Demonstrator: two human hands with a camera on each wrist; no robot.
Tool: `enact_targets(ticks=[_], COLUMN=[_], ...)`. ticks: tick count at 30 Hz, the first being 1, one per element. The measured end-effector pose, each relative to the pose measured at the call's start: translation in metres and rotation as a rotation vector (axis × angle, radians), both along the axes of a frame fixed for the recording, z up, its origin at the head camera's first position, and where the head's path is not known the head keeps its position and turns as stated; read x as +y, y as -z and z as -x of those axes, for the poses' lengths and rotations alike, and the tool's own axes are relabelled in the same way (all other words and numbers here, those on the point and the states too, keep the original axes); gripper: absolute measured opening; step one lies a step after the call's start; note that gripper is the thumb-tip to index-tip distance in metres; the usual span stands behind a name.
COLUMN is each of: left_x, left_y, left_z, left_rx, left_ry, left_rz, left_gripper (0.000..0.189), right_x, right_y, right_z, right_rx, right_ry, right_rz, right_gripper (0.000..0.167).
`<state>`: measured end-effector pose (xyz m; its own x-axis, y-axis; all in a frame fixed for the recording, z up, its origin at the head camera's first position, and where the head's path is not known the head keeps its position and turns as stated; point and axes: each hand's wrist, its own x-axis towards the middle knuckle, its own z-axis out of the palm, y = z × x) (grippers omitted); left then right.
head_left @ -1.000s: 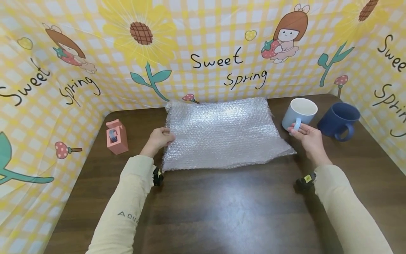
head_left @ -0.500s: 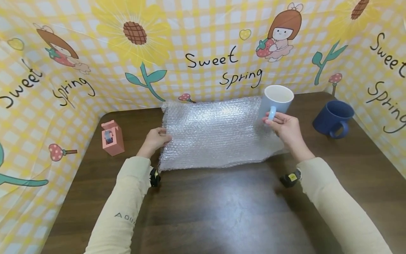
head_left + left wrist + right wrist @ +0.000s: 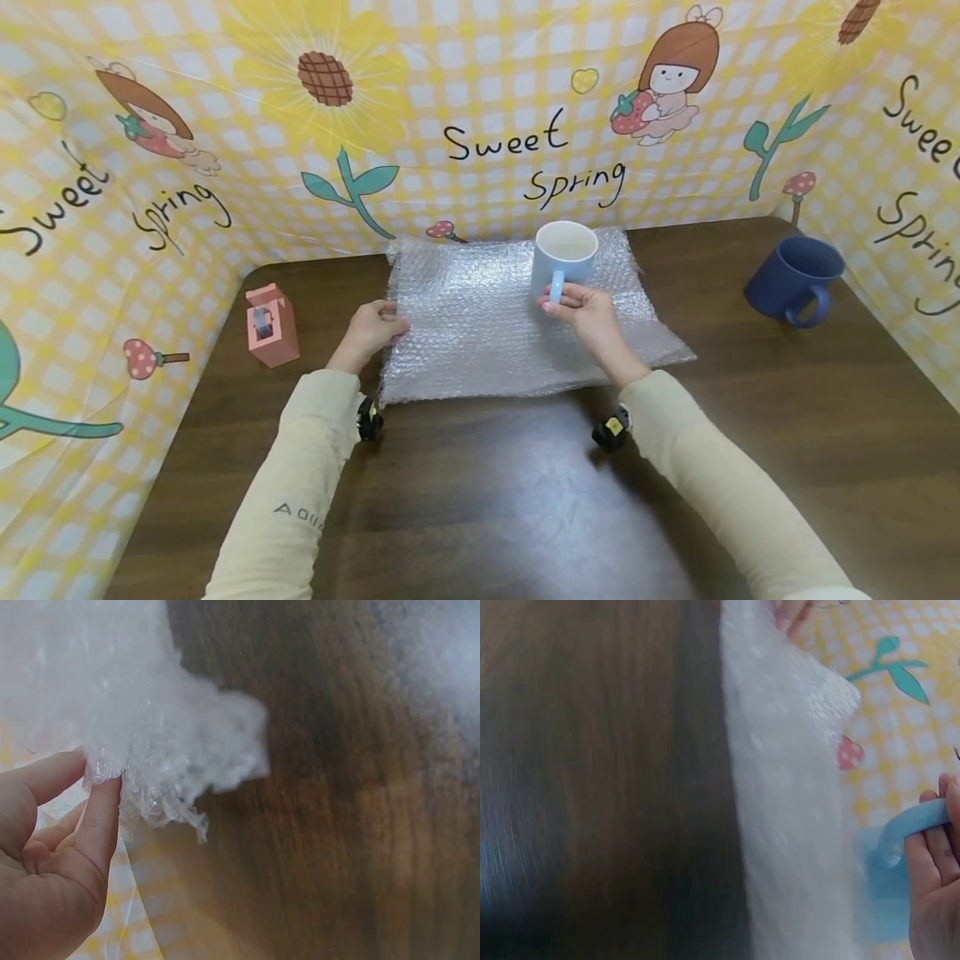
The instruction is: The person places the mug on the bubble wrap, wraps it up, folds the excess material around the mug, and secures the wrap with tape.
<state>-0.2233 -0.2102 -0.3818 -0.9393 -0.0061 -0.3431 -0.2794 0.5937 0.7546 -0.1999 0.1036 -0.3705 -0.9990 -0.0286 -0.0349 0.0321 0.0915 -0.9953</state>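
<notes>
A sheet of bubble wrap (image 3: 472,333) lies flat on the dark wooden table. At its left edge my left hand (image 3: 369,335) pinches the plastic; the left wrist view shows thumb and fingers (image 3: 101,821) meeting at the ragged border. My right hand (image 3: 592,321) grips the handle of a light blue mug (image 3: 546,271), white inside and upright. In the head view the mug is over the right half of the wrap; whether its base touches the sheet I cannot tell. The mug's handle (image 3: 915,823) shows between the fingers in the right wrist view.
A dark blue mug (image 3: 780,283) stands at the back right, handle toward the front. On the left is a small pink box (image 3: 279,342) with a bluish item in its opening. A checked cloth (image 3: 495,75) hangs behind the table (image 3: 487,500) and at both sides.
My right hand has carried the light blue mug from beside the dark blue mug leftward, over the bubble wrap. The left hand stays at the wrap's left edge.
</notes>
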Motion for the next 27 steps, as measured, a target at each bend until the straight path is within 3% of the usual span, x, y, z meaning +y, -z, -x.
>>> enact_targets(ticks=[6, 12, 27], left_x=[0.0, 0.0, 0.0], left_y=[0.003, 0.007, 0.005], left_z=[0.0, 0.001, 0.001], left_rx=[-0.016, -0.013, -0.012], left_ry=[-0.002, 0.002, -0.031], left_rz=[-0.01, -0.019, -0.026], left_gripper=[0.054, 0.054, 0.053], right_x=[-0.03, -0.05, -0.068], right_y=[0.016, 0.025, 0.038], right_z=[0.002, -0.001, -0.005], right_rx=[0.013, -0.012, -0.059], right_ry=[0.037, 0.061, 0.101], right_rz=[-0.027, 0.014, 0.074], right_gripper=[0.032, 0.031, 0.028])
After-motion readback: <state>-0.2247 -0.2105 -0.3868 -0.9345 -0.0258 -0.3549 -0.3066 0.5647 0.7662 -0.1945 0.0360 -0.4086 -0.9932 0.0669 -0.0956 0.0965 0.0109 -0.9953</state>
